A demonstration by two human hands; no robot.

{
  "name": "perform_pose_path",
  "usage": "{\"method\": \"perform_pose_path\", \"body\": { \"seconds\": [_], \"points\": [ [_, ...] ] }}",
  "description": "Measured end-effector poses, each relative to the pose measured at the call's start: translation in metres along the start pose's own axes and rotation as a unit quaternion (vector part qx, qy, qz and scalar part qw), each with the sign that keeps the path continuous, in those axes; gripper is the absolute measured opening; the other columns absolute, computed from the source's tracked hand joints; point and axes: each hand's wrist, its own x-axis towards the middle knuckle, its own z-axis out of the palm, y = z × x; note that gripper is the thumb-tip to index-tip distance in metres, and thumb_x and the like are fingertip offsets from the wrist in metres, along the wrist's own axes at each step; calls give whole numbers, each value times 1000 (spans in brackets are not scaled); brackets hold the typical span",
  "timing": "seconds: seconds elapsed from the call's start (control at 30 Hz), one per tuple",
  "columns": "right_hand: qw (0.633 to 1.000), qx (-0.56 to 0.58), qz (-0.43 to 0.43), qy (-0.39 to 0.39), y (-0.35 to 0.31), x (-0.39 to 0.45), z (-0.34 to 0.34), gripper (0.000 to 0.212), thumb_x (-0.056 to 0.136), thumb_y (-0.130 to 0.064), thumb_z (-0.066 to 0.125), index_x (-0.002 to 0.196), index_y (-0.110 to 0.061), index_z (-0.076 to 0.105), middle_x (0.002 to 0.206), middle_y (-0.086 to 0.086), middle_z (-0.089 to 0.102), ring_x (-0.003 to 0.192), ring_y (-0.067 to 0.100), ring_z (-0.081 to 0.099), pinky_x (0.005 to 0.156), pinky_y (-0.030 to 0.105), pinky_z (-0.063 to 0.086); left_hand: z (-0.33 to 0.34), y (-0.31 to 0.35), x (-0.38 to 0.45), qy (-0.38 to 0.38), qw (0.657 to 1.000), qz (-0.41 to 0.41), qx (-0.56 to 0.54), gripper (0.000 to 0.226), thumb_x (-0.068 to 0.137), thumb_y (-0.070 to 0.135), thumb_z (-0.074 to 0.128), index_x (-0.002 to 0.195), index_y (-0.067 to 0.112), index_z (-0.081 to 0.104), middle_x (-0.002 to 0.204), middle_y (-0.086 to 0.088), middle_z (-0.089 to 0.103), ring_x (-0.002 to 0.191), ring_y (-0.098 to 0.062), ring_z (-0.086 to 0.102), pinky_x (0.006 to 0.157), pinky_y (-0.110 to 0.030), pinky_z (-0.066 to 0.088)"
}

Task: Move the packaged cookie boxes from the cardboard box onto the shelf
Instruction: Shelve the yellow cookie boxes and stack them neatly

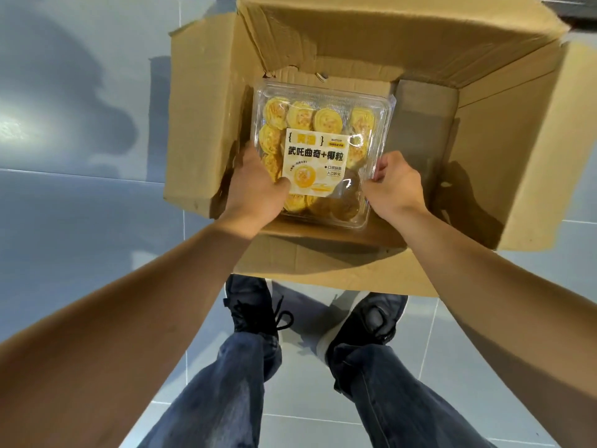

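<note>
Looking down from my head camera, I see the cardboard box standing open on the glossy grey tiled floor, its creased corrugated flaps splayed outward. Inside it lies one cookie box, a square clear plastic clamshell with rounded corners, filled with round, ridged yellow cookies and topped by a white and yellow paper label.

My left hand grips the clamshell's left edge, thumb lying on the lid at the label's lower corner, fingers tucked down the side out of sight. My right hand holds the right edge, fingers curled against the rim. The pack is still within the carton's walls.

Below, my blue denim jeans and black laced shoes stand just at the near flap.
</note>
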Motion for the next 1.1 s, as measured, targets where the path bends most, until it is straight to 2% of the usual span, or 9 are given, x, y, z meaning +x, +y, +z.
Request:
{"method": "perform_pose_path", "body": {
  "seconds": [0.03, 0.1, 0.2, 0.3, 0.37, 0.57, 0.67, 0.8, 1.1],
  "points": [
    [1000, 1, 5, -4, 1, 1, -1, 22, 89, -14, 62, 108, -18, 53, 90, -2, 62, 78, 12, 60, 57, 23, 46, 0, 1, 3, 0, 1000, -11, -9, 66, 92, 14, 63, 149, 15, 29, 140, 4, 52, 128, -16, 51, 93, -15, 37],
    [1000, 7, 14, -8, 1, 1, -3, 21, 89, -12, 61, 107, -17, 52, 89, -2, 60, 76, 11, 59, 56, 23, 44, -1, 2, 9, 8, 999, -25, -25, 63, 90, 16, 63, 146, 12, 34, 137, 2, 57, 125, -20, 55, 103, -29, 44],
    [1000, 0, 20, 11, -4, -9, -17, 19, 89, -10, 58, 106, -15, 52, 85, -4, 57, 74, 12, 56, 55, 23, 41, -2, 7, 7, 39, 998, -47, -31, 50, 88, 15, 60, 136, 9, 47, 130, -4, 57, 115, -22, 56, 100, -40, 48],
    [999, 8, 27, 38, -12, -36, -39, 22, 87, -6, 55, 108, -12, 53, 88, -1, 59, 81, 19, 60, 69, 35, 54, -9, 21, -16, 84, 996, -16, -27, 41, 82, 11, 55, 123, 9, 59, 121, -9, 58, 107, -22, 55, 93, -35, 48],
    [998, 15, 28, 48, -22, -60, -60, 23, 86, -4, 54, 108, -11, 55, 89, 0, 59, 82, 19, 59, 74, 38, 54, -23, 31, -36, 96, 993, -5, -69, 37, 82, 6, 55, 118, 10, 62, 113, -7, 63, 100, -24, 62, 78, -34, 51],
    [999, 4, 12, 52, -75, -160, -141, 20, 83, -10, 55, 103, -13, 57, 86, 2, 63, 80, 22, 61, 60, 28, 46, -112, 67, -124, 119, 989, 45, -79, 16, 81, 2, 56, 90, 13, 63, 80, 0, 59, 75, -20, 56, 58, -25, 36],
    [998, 10, 9, 55, -112, -221, -183, 20, 82, -14, 57, 102, -14, 59, 87, 5, 67, 81, 25, 63, 63, 33, 51, -172, 87, -175, 96, 988, 84, -87, 15, 82, 3, 58, 91, 13, 65, 78, 3, 57, 72, -16, 53, 62, -24, 40],
    [997, 39, -9, 63, -161, -310, -237, 17, 82, -17, 65, 97, -14, 58, 86, 6, 67, 80, 28, 66, 67, 39, 55, -255, 110, -253, 79, 984, 150, -61, 13, 86, 2, 60, 80, 13, 58, 66, 9, 49, 57, -3, 44, 49, -7, 32],
    [991, 82, -86, 67, -236, -486, -308, 13, 80, -13, 65, 90, -19, 57, 77, -5, 60, 65, 11, 58, 48, 20, 44, -376, 111, -416, 108, 971, 172, -127, 12, 86, 9, 67, 94, 18, 67, 78, 12, 60, 70, -9, 55, 71, -29, 48]
  ]
}}
